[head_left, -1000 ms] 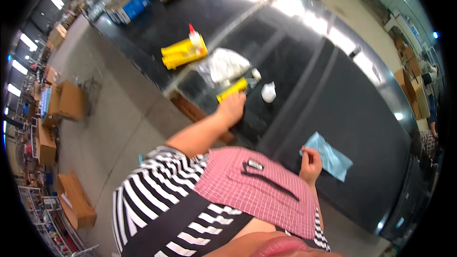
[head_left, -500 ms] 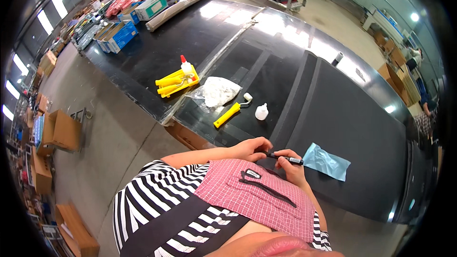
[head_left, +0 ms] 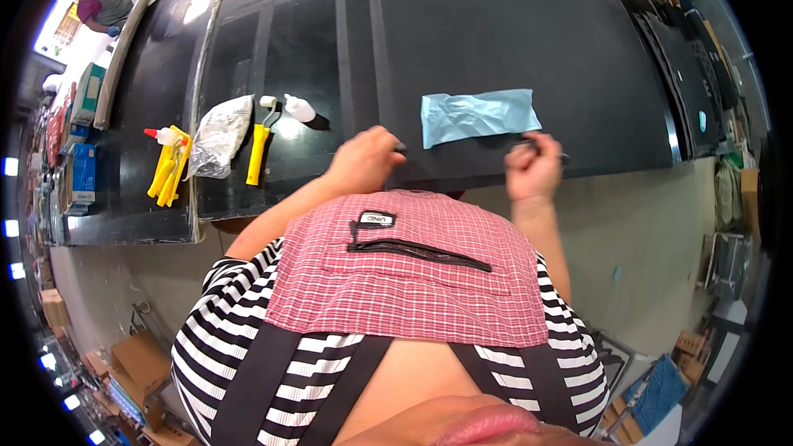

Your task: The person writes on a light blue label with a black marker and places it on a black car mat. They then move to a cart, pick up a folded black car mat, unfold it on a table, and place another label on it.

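My right hand [head_left: 535,165] is closed round a black marker pen, over the near edge of a large black sheet [head_left: 520,33]. My left hand [head_left: 363,161] is closed on a small dark piece [head_left: 401,149], which looks like the marker's cap, by the same edge. Between and beyond the hands lies a crumpled light-blue sheet [head_left: 479,116], its lower right corner close to my right fingers. Left of my left hand are a small white bottle [head_left: 299,108], a paint roller [head_left: 258,153] with a yellow handle, and a clear plastic bag [head_left: 221,136] with white contents.
Farther left, a yellow tray [head_left: 183,153] holds yellow-handled tools and a red-tipped white bottle [head_left: 165,135]. Blue boxes [head_left: 83,173] and a long wrapped roll [head_left: 124,58] lie at the table's left. Another person [head_left: 103,4] stands far left; black panels [head_left: 686,74] are at right.
My hands have come apart from the marker: the right moved right with the pen, the left keeps a small dark piece. The view has turned right.
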